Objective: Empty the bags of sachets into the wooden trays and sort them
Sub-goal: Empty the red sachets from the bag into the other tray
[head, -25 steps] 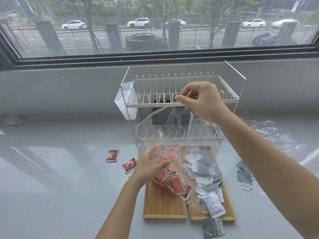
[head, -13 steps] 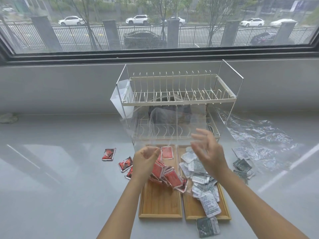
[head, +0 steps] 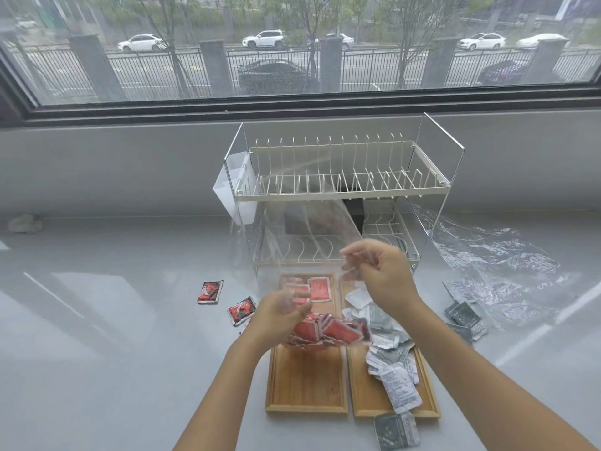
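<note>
Two wooden trays lie side by side: the left tray (head: 305, 382) carries a heap of red sachets (head: 328, 330) at its far end, and the right tray (head: 366, 395) holds grey and white sachets (head: 388, 353). A clear plastic bag (head: 309, 229) stands up in front of the rack, over the left tray. My left hand (head: 279, 317) grips the bag's lower part just above the red heap. At the bag's right edge my right hand (head: 382, 271) is blurred, its fingers curled and pinching the film.
Behind the trays stands a white two-tier dish rack (head: 341, 190) with a white cup (head: 234, 187) on its left side. An empty clear bag (head: 497, 255) lies at right. Loose red sachets (head: 209, 291) lie left of the trays, grey ones (head: 463, 315) right and front.
My right hand let go of the bag's top at rack height, dropped, and now pinches the bag's right edge lower down. The left hand kept its hold near the red heap.
</note>
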